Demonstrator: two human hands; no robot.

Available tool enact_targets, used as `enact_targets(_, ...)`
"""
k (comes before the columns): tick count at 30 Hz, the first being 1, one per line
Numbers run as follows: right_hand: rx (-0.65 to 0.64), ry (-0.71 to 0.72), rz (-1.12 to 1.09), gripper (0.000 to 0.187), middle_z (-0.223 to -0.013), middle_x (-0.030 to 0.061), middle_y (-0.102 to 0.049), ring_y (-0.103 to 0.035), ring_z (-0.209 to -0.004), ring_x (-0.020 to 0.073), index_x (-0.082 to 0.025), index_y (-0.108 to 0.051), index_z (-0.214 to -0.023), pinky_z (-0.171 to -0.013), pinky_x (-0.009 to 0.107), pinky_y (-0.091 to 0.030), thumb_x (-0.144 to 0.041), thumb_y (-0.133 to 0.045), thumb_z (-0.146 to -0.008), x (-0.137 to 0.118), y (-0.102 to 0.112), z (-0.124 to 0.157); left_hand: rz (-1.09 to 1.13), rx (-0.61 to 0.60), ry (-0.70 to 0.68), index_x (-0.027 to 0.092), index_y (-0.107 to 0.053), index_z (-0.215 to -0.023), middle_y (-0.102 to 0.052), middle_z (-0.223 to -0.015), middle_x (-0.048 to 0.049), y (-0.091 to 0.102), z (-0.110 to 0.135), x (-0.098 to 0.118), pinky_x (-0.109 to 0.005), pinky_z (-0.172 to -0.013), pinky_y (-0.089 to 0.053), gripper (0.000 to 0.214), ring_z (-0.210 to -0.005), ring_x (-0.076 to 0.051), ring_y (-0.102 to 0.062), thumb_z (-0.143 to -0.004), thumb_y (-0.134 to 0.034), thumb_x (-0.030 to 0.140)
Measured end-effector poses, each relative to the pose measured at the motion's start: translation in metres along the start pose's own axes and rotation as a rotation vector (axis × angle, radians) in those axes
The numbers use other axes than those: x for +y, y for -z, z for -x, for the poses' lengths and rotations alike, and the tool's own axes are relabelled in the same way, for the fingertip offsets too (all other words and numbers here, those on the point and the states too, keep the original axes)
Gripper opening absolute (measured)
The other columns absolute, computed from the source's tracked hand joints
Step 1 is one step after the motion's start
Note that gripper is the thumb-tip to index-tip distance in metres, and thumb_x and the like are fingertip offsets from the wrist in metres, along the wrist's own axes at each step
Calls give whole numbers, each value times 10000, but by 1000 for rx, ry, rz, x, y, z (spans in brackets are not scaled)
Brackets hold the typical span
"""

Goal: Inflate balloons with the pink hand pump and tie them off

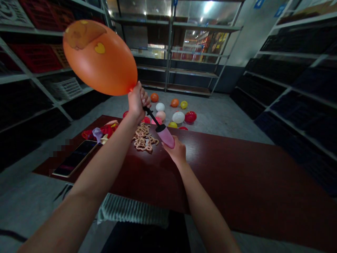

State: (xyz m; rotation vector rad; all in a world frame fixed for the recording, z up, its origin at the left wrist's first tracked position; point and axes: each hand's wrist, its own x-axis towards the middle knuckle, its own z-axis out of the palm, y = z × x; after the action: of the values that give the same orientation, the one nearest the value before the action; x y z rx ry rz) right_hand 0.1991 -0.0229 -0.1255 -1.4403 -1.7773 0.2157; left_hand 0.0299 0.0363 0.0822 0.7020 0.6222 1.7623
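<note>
My left hand (137, 101) is closed around the neck of an inflated orange balloon (105, 66) and the nozzle end of a hand pump. The balloon, printed with a brown animal and a yellow heart, swells up and to the left of that hand. My right hand (176, 149) grips the pink body of the balloon pump (165, 136), with its black rod pulled out between both hands. Beneath the pump, a pile of beige rubber strips (143, 137) lies on the dark table (223, 168). Where the balloon neck meets the nozzle is hidden by my fingers.
Uninflated balloons (101, 133) and a phone (75, 158) lie on the table's left part. Several inflated balloons (178, 117) rest on the floor beyond. Metal shelves (193, 72) stand at the back, with crates (65, 88) on the left. A ribbed pale green cloth (131, 209) hangs below the front edge.
</note>
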Motion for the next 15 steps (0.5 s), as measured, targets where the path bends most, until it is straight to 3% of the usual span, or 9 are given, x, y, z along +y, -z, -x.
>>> enact_targets(7, 8, -60, 44, 471, -895, 40, -782, -733, -763, 234, -231, -671, -1127, -639, 283, -452, -597, -676, -830, -1, 0, -2, -12, -5, 99, 214, -248, -559, -226, -380, 71, 4, 21, -63, -222, -311, -169, 629, -286, -65, -195, -1020, -524, 541)
enact_targets(11, 15, -31, 107, 491, -878, 35, -783, -730, -750, 225, -228, -680, -1133, -630, 276, -422, -607, -698, -822, -2, 0, -1, 10, 74, 87, 206, -261, -551, -245, -377, 75, 16, 22, -68, -208, -306, -190, 639, -278, -58, -207, -992, -576, 545)
enact_targets(15, 37, 68, 176, 476, -948, 37, -790, -731, -776, 210, -227, -687, -1124, -632, 273, -399, -595, -712, -825, -4, -1, -1, 72, 196, 70, 207, -271, -563, -251, -391, 75, 39, 17, -62, -205, -318, -218, 588, -283, -65, -245, -1031, -542, 439)
